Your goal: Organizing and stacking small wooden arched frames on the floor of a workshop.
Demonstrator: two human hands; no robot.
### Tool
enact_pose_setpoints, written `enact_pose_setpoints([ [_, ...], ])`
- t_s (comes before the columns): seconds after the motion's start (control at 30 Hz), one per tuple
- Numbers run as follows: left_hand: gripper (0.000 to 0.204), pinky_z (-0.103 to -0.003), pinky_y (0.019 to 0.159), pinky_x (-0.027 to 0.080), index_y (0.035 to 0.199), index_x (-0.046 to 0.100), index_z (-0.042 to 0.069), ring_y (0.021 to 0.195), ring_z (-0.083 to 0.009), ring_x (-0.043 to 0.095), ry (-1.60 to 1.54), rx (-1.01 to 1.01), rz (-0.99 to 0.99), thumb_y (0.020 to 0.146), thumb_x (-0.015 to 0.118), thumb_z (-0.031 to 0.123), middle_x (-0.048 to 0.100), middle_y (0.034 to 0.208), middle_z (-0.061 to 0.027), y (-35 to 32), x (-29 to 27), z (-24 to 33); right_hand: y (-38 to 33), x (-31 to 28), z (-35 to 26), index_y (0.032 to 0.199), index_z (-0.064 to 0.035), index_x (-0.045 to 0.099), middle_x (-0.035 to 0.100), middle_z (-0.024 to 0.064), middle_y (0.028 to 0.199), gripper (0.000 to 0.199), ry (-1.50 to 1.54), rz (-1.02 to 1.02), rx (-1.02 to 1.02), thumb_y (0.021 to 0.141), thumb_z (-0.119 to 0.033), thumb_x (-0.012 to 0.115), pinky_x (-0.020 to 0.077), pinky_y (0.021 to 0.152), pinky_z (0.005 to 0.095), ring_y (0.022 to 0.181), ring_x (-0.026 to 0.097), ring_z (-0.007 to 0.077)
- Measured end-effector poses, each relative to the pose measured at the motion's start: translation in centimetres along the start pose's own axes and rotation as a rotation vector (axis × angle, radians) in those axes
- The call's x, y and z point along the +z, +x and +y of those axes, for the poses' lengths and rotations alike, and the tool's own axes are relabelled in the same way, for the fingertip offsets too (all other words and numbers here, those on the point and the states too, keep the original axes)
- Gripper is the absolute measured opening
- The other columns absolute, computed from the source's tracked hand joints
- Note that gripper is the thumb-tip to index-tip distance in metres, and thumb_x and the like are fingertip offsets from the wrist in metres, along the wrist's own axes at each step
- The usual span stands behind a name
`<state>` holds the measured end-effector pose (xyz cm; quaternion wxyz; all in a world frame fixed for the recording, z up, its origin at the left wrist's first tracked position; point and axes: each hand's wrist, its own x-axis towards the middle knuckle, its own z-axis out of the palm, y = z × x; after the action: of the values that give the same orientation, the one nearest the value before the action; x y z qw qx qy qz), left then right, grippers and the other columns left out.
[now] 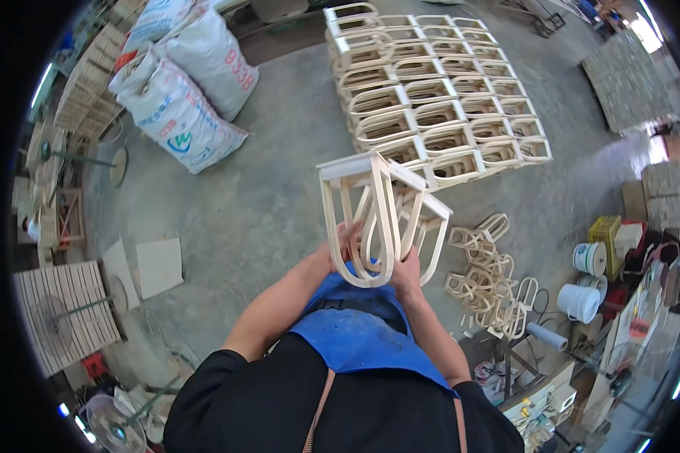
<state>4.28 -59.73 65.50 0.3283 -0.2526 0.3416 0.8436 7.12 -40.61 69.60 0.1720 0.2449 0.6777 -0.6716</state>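
In front of my blue apron I hold pale wooden frames [386, 219], U-shaped loops joined by flat crosspieces. At least two of them overlap, their rounded ends toward me and their flat ends away. My left hand [346, 243] is closed on the left side of the frames, its fingers partly behind the bars. My right hand [406, 272] grips the lower right side, near the rounded ends. Beyond my hands stands a large stack of similar wooden frames [438, 98], set in rows and layers.
A loose pile of wooden frames [491, 279] lies on the floor at right. White woven sacks [181, 113] stand at far left. White buckets [579, 303] and a cluttered bench line the right side. Flat boards [159, 266], a slatted panel [66, 313] and fans [115, 423] are at left.
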Motion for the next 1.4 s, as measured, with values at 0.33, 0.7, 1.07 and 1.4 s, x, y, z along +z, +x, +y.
enact_pose_setpoints([
  [0.33, 0.035, -0.032, 0.071, 0.056, 0.116, 0.065, 0.0, 0.089, -0.0208, 0.068, -0.021, 0.203, 0.206, 0.092, 0.068, 0.025, 0.07, 0.097, -0.0127, -2.2, -4.7, 9.9, 6.8, 10.2, -5.0, 0.126, 0.0042, 0.051, 0.062, 0.0145, 0.1, 0.052, -0.136, -0.338, -0.159, 0.084, -0.019, 0.072, 0.0521, 0.071, 0.0288, 0.081, 0.06, 0.0197],
  [0.7, 0.033, -0.024, 0.077, 0.05, 0.126, 0.059, 0.003, 0.083, -0.0103, 0.059, 0.156, 0.539, 0.188, 0.099, 0.062, 0.021, 0.061, 0.094, -0.0029, -3.2, -4.0, 20.7, 19.9, 16.1, -12.7, 0.122, -0.0025, 0.057, 0.053, 0.0024, 0.076, 0.033, 0.112, -0.335, 0.127, 0.101, -0.027, 0.053, 0.0362, 0.048, 0.0237, 0.057, 0.045, 0.0094],
  [1.07, 0.034, -0.027, 0.075, 0.056, 0.129, 0.055, 0.007, 0.085, -0.0175, 0.066, 0.011, 0.528, 0.355, 0.098, 0.064, 0.014, 0.064, 0.098, -0.0071, 2.7, -21.0, 28.5, 26.6, 11.8, -21.1, 0.126, 0.0007, 0.059, 0.065, 0.009, 0.09, 0.035, 0.254, -0.575, -0.137, 0.101, -0.02, 0.048, 0.0471, 0.071, 0.0239, 0.076, 0.059, 0.0134],
  [1.4, 0.037, -0.037, 0.078, 0.06, 0.132, 0.055, 0.009, 0.089, -0.0226, 0.069, -0.344, 0.33, 0.353, 0.1, 0.061, 0.025, 0.067, 0.105, -0.0098, 6.4, -32.0, 40.7, 30.7, 25.3, -29.6, 0.13, 0.0036, 0.056, 0.066, 0.0181, 0.117, 0.044, 0.843, 0.058, -0.131, 0.092, -0.018, 0.057, 0.0474, 0.095, 0.0333, 0.102, 0.063, 0.0243],
])
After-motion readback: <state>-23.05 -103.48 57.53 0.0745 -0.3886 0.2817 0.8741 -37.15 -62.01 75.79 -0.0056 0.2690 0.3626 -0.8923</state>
